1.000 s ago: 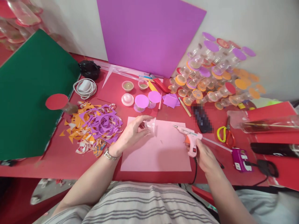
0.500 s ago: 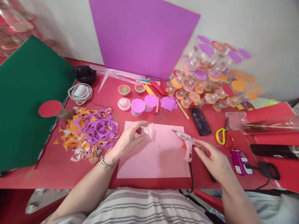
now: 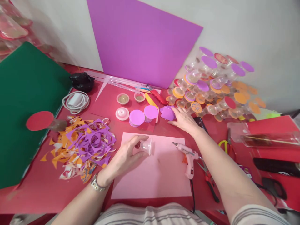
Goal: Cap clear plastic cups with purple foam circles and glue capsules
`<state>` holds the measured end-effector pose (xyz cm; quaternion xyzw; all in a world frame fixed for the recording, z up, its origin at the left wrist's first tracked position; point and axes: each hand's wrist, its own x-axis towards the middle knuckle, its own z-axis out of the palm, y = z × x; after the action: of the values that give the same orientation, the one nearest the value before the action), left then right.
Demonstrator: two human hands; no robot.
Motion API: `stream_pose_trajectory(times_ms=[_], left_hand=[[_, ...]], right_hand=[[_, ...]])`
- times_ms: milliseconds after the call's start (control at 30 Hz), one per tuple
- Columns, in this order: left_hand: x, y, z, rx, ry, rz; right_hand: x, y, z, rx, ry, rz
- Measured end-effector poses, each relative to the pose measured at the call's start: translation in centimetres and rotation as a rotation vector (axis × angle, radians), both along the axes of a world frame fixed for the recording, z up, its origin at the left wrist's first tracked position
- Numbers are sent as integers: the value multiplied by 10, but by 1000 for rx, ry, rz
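My left hand (image 3: 125, 159) grips a small clear plastic cup (image 3: 147, 147) between thumb and fingers, its wide rim turned right, above a pink sheet (image 3: 152, 181). Over by the loose stack of purple squares (image 3: 167, 113), my right hand (image 3: 185, 121) is stretched out with fingers apart, the fingertips at the stack's right edge. A pink glue gun (image 3: 189, 157) lies on the right side of the pink sheet, its nozzle pointing left. Red-handled pliers (image 3: 208, 176) lie beside it, partly behind my right forearm.
Purple-topped cups (image 3: 137, 117) stand behind the sheet, near open cups of sand-coloured filling (image 3: 123, 99). Purple and orange scraps (image 3: 89, 140) lie left. Joined clear cups with coloured discs (image 3: 211, 84) are piled back right. Scissors (image 3: 228, 143) lie right; a green board (image 3: 28, 109) leans left.
My right hand has let go of the glue gun, leaving it on the sheet, and has moved up and left to the purple squares. My left hand keeps the cup.
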<state>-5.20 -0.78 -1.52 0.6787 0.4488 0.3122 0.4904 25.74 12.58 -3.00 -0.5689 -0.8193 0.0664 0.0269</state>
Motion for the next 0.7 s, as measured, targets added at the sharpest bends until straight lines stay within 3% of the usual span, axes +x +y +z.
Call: stream_pose_trajectory(times_ms=[567, 700], left_hand=[[1, -1, 2, -5, -16, -9], [0, -1, -2, 12, -50, -2]], right_hand=[[13, -3, 1, 24, 133, -2], [14, -12, 11, 76, 165, -1]])
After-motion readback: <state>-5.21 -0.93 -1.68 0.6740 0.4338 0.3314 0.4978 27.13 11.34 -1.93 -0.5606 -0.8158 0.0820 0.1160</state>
